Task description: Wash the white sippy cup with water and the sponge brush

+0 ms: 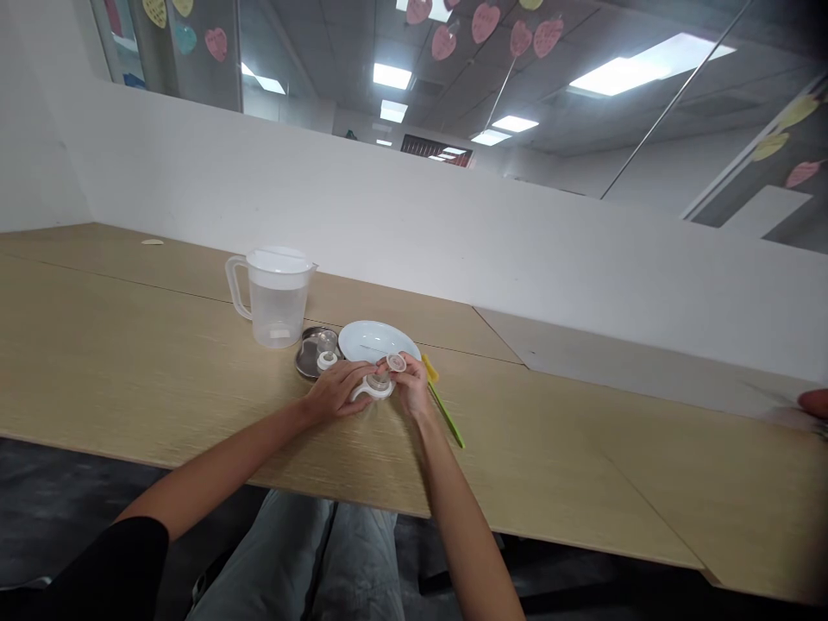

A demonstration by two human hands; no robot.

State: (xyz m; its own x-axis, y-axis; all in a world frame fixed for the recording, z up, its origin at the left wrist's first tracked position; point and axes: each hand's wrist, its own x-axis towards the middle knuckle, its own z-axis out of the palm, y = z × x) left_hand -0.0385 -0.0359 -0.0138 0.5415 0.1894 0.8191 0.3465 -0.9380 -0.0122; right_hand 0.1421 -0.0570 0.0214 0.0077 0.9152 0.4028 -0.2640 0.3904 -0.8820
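My left hand point(336, 390) is closed round the side of a small clear container with a white rim and a curved white handle point(375, 388), low over the tabletop. A small round translucent piece with a white rim point(396, 363) is pinched in my right hand point(412, 384), just above the container. Its exact kind is too small to tell. Behind both hands lies a white plate point(368, 332) with something thin on it. Left of the plate, a round metal tray point(305, 360) bears a small clear part with a white ring point(327, 358).
A clear plastic pitcher point(278, 302) with a lid stands behind the metal tray, partly filled. To the right of my right hand lies a green-handled brush point(448, 416) with a yellow head. A white wall point(388, 224) bounds the wooden table point(549, 448) at the back.
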